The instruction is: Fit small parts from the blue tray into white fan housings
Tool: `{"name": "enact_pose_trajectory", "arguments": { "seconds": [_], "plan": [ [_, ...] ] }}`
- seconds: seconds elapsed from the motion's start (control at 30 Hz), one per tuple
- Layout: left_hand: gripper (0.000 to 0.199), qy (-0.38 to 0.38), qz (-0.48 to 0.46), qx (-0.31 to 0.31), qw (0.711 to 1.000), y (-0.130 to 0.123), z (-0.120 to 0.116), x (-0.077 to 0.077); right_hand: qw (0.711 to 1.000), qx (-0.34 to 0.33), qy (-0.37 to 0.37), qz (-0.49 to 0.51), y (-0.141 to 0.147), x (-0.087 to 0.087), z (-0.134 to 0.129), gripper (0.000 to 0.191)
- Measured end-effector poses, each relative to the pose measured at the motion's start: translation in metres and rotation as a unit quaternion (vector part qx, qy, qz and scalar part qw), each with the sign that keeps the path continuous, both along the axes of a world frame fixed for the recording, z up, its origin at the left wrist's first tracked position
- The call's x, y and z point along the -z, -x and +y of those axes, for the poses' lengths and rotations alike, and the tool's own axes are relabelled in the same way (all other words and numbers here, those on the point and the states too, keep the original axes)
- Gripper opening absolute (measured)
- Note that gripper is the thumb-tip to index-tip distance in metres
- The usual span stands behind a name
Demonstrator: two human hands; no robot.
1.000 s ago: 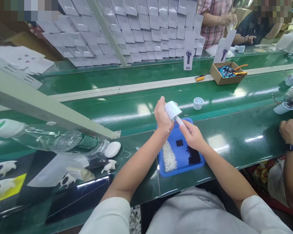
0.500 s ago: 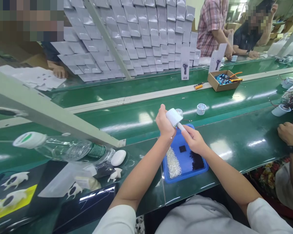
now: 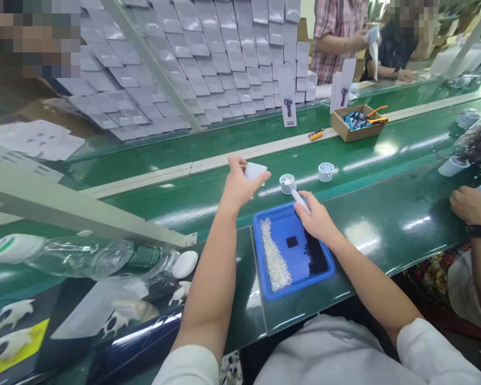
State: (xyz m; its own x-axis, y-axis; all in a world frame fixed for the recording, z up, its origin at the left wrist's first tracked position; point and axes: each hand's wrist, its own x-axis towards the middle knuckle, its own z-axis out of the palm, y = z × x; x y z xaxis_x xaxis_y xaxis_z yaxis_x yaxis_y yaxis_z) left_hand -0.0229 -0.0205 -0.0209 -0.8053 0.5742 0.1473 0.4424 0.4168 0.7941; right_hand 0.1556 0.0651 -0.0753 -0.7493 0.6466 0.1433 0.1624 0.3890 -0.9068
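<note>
My left hand is closed around a white cup-like part, held above the green belt. In my right hand is a pale stick-like handle, whose far end reaches a small round white part on the belt. A similar round white part stands to its right. Below my hands lies a blue tray, holding clear bits on the left, black bits on the right and a small black square between them.
A clear bottle, a white oval object and a slanting metal post are at the left. Beyond the belt stand an open cardboard box and stacked white boxes. Another person's hand is at the right.
My hands have moved apart. The white cup-like part has moved left with my left hand, away from the handle in my right hand. The camera view has shifted slightly.
</note>
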Motion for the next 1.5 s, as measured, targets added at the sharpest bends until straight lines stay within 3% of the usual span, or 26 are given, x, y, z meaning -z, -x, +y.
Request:
{"name": "enact_pose_trajectory", "arguments": {
  "seconds": [0.07,0.13,0.23,0.3,0.37,0.47,0.6,0.77,0.97,1.17,1.33,1.5],
  "plan": [
    [0.037,0.155,0.091,-0.015,0.984,0.010,0.001,0.007,0.999,0.026,0.023,-0.013,0.002,0.000,-0.001,0.022],
    [0.032,0.274,0.129,0.024,0.953,0.013,0.006,0.018,0.999,0.036,0.032,0.007,0.002,-0.001,-0.003,0.015],
    [0.052,0.307,0.170,0.129,0.927,0.011,0.019,0.037,0.997,0.003,0.047,0.063,0.002,-0.001,-0.006,0.020],
    [0.061,0.263,0.190,0.205,0.923,0.009,0.027,0.047,0.993,-0.037,0.060,0.096,0.002,0.000,-0.008,0.024],
    [0.057,0.236,0.174,0.242,0.925,0.006,0.033,0.054,0.988,-0.078,0.074,0.112,0.004,0.002,-0.010,0.026],
    [0.034,0.198,0.155,0.199,0.947,0.004,0.040,0.062,0.982,-0.130,0.091,0.105,0.008,0.008,-0.011,0.029],
    [0.007,0.060,0.149,0.145,0.976,0.008,0.047,0.069,0.977,-0.164,0.100,0.094,0.010,0.013,-0.011,0.029],
    [0.010,-0.103,0.072,0.112,0.986,0.022,0.052,0.064,0.973,-0.189,0.108,0.081,0.009,0.016,-0.012,0.029],
    [0.012,-0.263,-0.017,0.110,0.958,0.034,0.046,0.053,0.978,-0.181,0.067,0.075,0.008,0.014,-0.010,0.024],
    [0.008,-0.320,-0.036,0.092,0.942,0.034,0.053,0.050,0.987,-0.137,-0.019,0.084,0.004,0.008,-0.007,0.017],
    [0.014,-0.345,-0.037,0.086,0.934,0.034,0.053,0.041,0.980,-0.183,0.026,0.078,0.004,0.009,-0.009,0.020],
    [0.015,-0.354,-0.067,0.081,0.929,0.026,0.040,0.022,0.980,-0.189,0.037,0.058,0.005,0.012,-0.008,0.023]
  ]
}}
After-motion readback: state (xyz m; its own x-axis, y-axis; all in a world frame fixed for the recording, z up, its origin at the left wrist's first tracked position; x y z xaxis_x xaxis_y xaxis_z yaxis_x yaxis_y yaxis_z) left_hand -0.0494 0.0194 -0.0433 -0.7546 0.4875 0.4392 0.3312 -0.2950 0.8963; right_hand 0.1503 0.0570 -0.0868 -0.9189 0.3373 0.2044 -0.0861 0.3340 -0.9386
